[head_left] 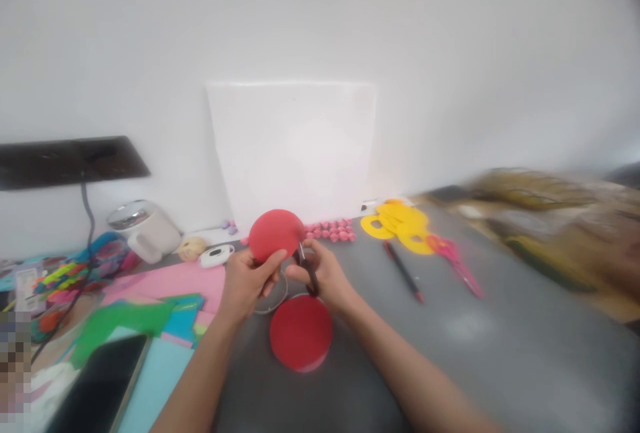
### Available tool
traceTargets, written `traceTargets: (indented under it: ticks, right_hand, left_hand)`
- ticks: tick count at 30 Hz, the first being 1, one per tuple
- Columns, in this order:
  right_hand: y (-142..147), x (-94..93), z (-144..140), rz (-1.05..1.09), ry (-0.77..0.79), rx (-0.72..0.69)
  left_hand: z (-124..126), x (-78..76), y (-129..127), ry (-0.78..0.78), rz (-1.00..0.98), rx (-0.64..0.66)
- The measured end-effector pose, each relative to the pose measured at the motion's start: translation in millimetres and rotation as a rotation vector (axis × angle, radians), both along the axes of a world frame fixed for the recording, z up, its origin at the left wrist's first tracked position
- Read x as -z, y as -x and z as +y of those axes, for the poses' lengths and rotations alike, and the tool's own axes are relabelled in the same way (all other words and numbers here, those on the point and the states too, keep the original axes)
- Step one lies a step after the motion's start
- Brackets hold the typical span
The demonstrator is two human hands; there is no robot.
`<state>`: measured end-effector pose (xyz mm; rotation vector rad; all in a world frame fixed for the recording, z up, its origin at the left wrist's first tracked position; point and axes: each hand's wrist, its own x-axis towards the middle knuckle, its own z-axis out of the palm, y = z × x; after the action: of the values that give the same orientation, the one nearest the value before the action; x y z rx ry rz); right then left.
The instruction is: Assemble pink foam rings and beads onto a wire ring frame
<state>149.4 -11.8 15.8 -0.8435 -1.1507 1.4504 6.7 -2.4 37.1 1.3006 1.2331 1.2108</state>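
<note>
- Left hand [247, 279] pinches a thin red paper disc [276, 234] by its lower edge, raised above a second red round stack [301, 333] on the grey table [500, 346].
- Right hand [325, 276] grips dark scissors [307, 266] at the disc's right rim.
- The disc looks light, floppy and easily creased; an edge hold near the cut suits it.

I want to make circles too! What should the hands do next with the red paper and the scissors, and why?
Probably a small turn of the red paper piece by the left hand, then one more snip. The right hand holds the scissors right at the paper's edge, so turning should help the cut follow the curve. A finished-looking red circle already lies on the table.
</note>
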Motion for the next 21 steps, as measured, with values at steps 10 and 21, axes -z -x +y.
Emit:
traceTargets:
  ticks: [10, 21]
  right_hand:
    - [-0.1, 0.8, 0.8, -0.015, -0.009, 0.018]
    - [-0.4, 7.8, 1.0, -0.062, -0.008, 0.033]
  left_hand:
    - [-0.7, -1.6, 1.8, -0.001, 0.004, 0.008]
    - [0.8, -0.6, 3.7, -0.04, -0.032, 0.008]
